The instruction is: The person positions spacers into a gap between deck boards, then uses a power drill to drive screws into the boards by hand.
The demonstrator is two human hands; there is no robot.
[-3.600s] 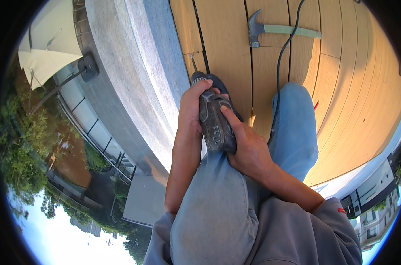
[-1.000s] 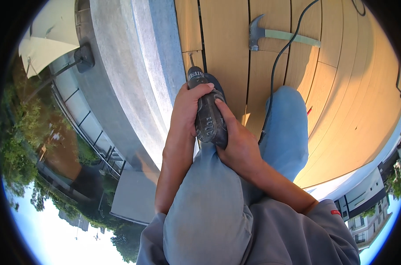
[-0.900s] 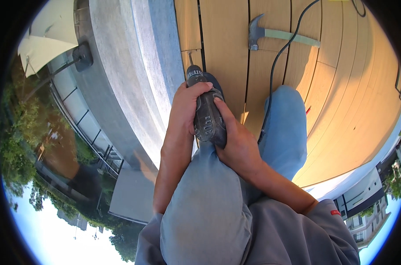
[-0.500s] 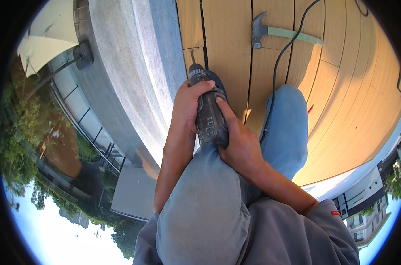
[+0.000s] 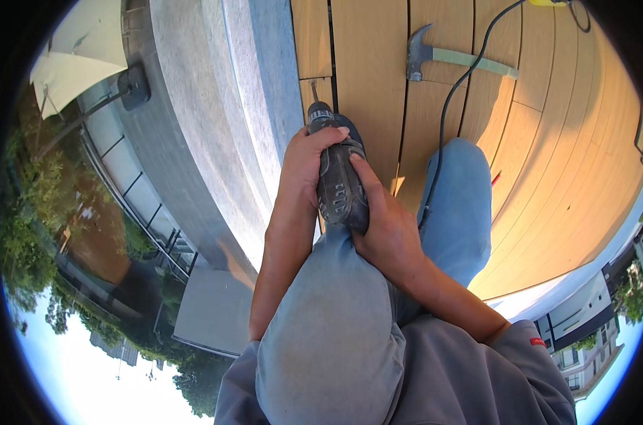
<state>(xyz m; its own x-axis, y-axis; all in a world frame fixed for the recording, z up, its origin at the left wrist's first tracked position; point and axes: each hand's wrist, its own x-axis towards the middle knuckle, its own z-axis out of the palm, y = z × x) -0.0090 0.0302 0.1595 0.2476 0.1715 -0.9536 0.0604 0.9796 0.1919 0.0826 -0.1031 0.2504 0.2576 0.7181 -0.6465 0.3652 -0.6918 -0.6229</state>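
Just beyond the bent knee (image 5: pixel 328 319), the left hand (image 5: pixel 302 163) is wrapped around the front of a dark power drill (image 5: pixel 338 185), thumb over its top; the right hand (image 5: pixel 392 235) is curled about its rear, thumb along the side. The drill lies between both hands, its bit (image 5: pixel 314 91) pointing away toward a wooden board (image 5: pixel 326 92); whether they touch, I cannot tell.

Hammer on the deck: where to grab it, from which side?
I'd take the pale handle between the head and the black cable, coming from above on the person's near side. The hammer lies flat, its slim handle exposed there; the cable crosses it farther right.
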